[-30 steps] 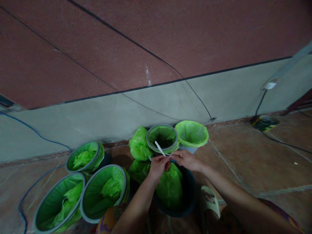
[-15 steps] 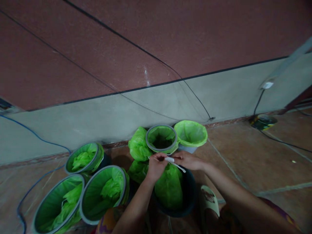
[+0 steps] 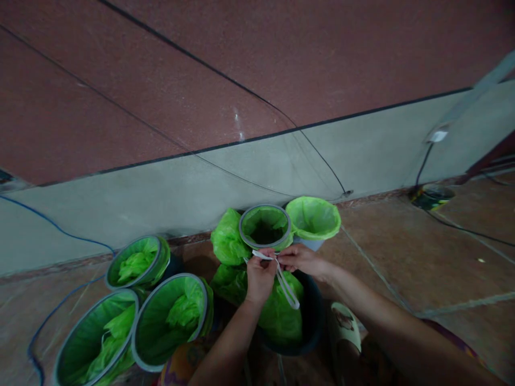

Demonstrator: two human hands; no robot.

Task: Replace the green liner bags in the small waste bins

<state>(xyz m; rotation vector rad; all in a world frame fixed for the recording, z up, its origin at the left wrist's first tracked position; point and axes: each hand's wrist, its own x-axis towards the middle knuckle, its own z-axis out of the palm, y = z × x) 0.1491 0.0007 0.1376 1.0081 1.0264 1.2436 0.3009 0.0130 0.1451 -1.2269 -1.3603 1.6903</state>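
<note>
Over dark bin [image 3: 316, 311], left hand [image 3: 259, 274] pinches white tie [image 3: 286, 289], fingers closed on it; tie loops down across green bag [image 3: 281, 324]. Right hand [image 3: 303, 259] just beside, fingers bent together at tie, cannot tell if gripping. Green bag sits inside dark bin; grey-rimmed bin [image 3: 265, 206] stands beyond hands.

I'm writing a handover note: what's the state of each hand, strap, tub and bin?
Left hand: pinching white strap
Right hand: at strap, grip unclear
White strap: looped
Dark tub: open, green bag inside
Grey-rimmed rear bin: open, lined
Right rear bin: open, lined
Three left bins: open, loose green plastic inside
</note>
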